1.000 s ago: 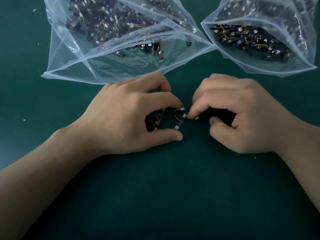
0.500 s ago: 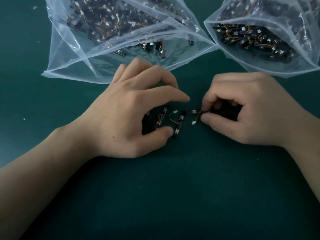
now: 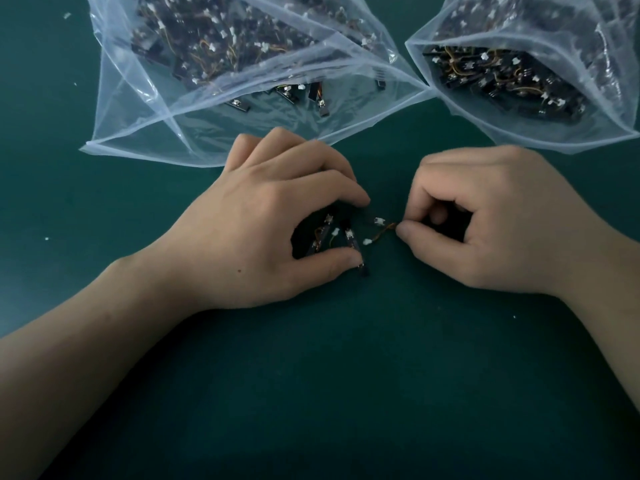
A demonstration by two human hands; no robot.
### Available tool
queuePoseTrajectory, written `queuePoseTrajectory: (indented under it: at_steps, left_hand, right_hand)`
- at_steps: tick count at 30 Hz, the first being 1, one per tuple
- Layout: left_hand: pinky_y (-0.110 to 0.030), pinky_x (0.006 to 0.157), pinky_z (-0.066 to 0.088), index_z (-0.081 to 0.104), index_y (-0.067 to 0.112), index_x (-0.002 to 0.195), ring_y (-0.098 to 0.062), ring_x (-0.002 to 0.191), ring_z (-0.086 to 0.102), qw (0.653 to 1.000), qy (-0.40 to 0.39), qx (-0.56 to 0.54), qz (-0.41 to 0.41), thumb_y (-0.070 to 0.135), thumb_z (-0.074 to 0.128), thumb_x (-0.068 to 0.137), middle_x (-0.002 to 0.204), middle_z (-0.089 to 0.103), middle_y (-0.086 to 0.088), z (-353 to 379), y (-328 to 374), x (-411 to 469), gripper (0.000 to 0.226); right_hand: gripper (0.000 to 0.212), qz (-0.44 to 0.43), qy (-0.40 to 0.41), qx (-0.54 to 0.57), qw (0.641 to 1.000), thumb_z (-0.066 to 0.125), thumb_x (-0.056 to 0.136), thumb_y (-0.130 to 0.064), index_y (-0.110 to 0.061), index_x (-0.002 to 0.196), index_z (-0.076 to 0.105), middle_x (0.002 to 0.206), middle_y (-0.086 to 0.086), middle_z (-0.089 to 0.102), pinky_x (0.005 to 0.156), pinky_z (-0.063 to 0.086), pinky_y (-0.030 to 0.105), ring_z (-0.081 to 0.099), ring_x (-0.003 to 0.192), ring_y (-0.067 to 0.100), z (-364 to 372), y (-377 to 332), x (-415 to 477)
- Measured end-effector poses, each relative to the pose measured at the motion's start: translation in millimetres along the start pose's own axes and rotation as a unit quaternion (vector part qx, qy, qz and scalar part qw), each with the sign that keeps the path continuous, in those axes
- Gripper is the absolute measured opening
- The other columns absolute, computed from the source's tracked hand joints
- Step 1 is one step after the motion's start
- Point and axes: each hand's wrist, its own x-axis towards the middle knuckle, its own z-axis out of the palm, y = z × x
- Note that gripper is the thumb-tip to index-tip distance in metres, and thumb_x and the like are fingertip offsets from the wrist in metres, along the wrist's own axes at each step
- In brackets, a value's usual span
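There it goes: your right hand (image 3: 491, 223) has drawn off from your left hand (image 3: 263, 230), and the wire (image 3: 385, 231) comes with it. Its two white plugs (image 3: 379, 221) now sit free between the hands. A second ago both hands met over the black strips (image 3: 350, 239), fingertips all but touching. Half a second ago a gap had just opened. Now that gap is wider and the wire is paid out almost straight. I read that as the wired piece coming loose from the bundle, so the separating looks nearly done and only the last tug remains.

Fingers now: your right thumb and forefinger are pinched together on the wire's far end, with the other fingers curled in behind. Your left thumb and forefinger are clamped on the black strips, pinning them to the counter (image 3: 346, 375) just in front of the big bag (image 3: 145, 133), on the side nearest you. The strips have splayed into a narrow V since the earlier frame, and your left thumb has slid down towards the lower tip of one. The second bag (image 3: 519, 136) lies just right of the big bag. Both are full of the same parts and lie as they did before.
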Motion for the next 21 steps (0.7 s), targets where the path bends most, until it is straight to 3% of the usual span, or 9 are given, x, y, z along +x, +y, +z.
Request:
queuePoseTrajectory:
  at_steps: [4, 6, 8, 12, 21]
  left_hand:
    - [-0.044, 0.099, 0.035, 0.069, 0.028, 0.128, -0.019, 0.117, 0.050, 1.000, 0.008, -0.016, -0.014, 0.058, 0.064, 0.092, 0.127, 0.061, 0.013, -2.7, 2.4, 0.7, 0.048]
    - [-0.047, 0.099, 0.036, 0.068, 0.024, 0.129, -0.021, 0.115, 0.051, 0.999, 0.005, -0.035, -0.018, 0.049, 0.058, 0.092, 0.126, 0.062, 0.009, -6.4, 2.3, 1.0, 0.046]
    - [-0.050, 0.099, 0.038, 0.068, 0.021, 0.128, -0.025, 0.111, 0.053, 0.998, 0.004, -0.056, -0.026, 0.037, 0.054, 0.085, 0.122, 0.063, 0.005, -10.7, 0.2, 1.5, 0.048]
    - [-0.049, 0.096, 0.044, 0.069, 0.018, 0.123, -0.027, 0.102, 0.055, 0.997, -0.030, -0.067, -0.023, 0.032, 0.051, 0.068, 0.112, 0.064, 0.003, -14.2, 0.5, 3.5, 0.060]
    - [-0.047, 0.094, 0.047, 0.068, 0.023, 0.126, -0.025, 0.102, 0.056, 0.996, -0.067, -0.059, -0.010, 0.032, 0.065, 0.070, 0.113, 0.062, 0.005, -13.8, 2.2, 3.0, 0.056]
  right_hand:
    - [0.035, -0.003, -0.011, 0.014, 1.000, 0.067, 0.090, -0.039, -0.030, 0.063, 0.047, 0.060, -0.014, 0.047, 0.053, 0.043, 0.039, 0.051, 0.060, 0.012, -1.4, -0.5, 0.1]
    - [0.030, -0.001, -0.012, 0.037, 0.999, 0.066, 0.090, -0.041, -0.029, 0.067, 0.051, 0.061, -0.014, 0.050, 0.054, 0.042, 0.038, 0.051, 0.060, 0.011, -3.9, 1.5, -1.3]
    - [0.013, 0.009, -0.014, 0.059, 0.998, 0.065, 0.087, -0.043, -0.031, 0.085, 0.061, 0.068, -0.014, 0.054, 0.054, 0.041, 0.035, 0.053, 0.060, 0.013, -6.2, 3.6, -2.7]
    - [0.036, 0.015, -0.038, 0.027, 0.999, 0.067, 0.086, -0.043, -0.032, 0.120, 0.070, 0.078, -0.015, 0.053, 0.059, 0.044, 0.036, 0.052, 0.067, 0.006, -5.3, 3.5, -3.4]
    - [0.036, 0.019, -0.049, 0.030, 0.998, 0.067, 0.087, -0.052, -0.033, 0.117, 0.071, 0.079, -0.016, 0.051, 0.061, 0.048, 0.041, 0.054, 0.071, 0.009, -3.6, -3.1, -3.4]
